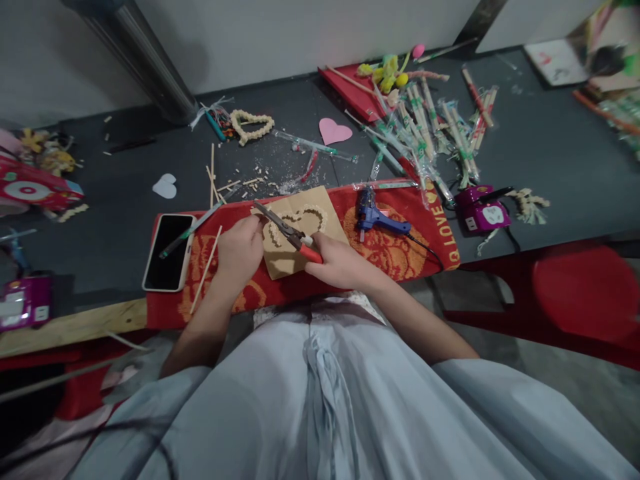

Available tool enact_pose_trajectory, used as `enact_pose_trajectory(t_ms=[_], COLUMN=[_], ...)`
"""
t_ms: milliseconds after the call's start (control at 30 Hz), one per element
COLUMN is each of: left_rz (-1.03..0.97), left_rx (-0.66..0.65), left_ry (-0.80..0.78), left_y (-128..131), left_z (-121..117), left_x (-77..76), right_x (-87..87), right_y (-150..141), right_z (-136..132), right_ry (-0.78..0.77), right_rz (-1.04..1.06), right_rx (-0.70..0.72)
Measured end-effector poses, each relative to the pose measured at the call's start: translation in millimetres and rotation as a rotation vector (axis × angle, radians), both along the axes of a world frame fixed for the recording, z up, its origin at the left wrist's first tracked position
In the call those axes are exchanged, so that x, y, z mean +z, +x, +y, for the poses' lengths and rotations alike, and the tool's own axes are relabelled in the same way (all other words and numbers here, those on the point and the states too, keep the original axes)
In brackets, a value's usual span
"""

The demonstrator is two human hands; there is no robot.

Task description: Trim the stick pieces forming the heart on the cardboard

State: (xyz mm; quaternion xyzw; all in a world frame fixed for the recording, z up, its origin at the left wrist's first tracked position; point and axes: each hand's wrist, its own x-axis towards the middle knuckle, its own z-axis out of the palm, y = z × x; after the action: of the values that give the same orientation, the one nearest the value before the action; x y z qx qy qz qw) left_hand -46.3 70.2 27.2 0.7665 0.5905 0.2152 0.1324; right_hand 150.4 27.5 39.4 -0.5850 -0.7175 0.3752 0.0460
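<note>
My right hand [340, 261] is closed round the red handles of a pair of long-nosed pliers [286, 228], whose dark jaws point up and to the left. My left hand [243, 250] is closed, fingertips pinched beside the jaw tips; whatever they hold is hidden. Under the pliers, a heart outline of small pale pieces [320, 212] lies on a square of brown card [287, 267]. The card rests on a red towel [235, 217] with orange patterns. Right of the card lies a blue glue gun [373, 217] with its cord.
A phone [167, 257] with a wrapped chopstick across it and a thin stick [206, 270] lie left. Behind are stick offcuts [255, 181], another heart frame [253, 127], a pink paper heart [335, 131] and wrapped chopsticks [420, 123]. A purple box [483, 210] stands right, near a red stool [585, 287].
</note>
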Motion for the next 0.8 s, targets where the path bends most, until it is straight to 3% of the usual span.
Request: enact_pose_trajectory(t_ms=[267,600,800], left_rz=[-0.249,-0.162,-0.223], left_rx=[-0.082,-0.014,-0.039], left_ry=[-0.231,-0.123,-0.191], left_y=[-7,-3,-4], left_z=[-2,-3,-3], left_x=[5.4,2.4,1.4], right_x=[3.1,2.7,-2.5], right_y=[10,0,-3], right_z=[-1,-4,-2], right_ry=[-0.013,-0.011,0.004], right_rz=[0.057,-0.025,-0.046], right_rx=[0.082,0.013,-0.040])
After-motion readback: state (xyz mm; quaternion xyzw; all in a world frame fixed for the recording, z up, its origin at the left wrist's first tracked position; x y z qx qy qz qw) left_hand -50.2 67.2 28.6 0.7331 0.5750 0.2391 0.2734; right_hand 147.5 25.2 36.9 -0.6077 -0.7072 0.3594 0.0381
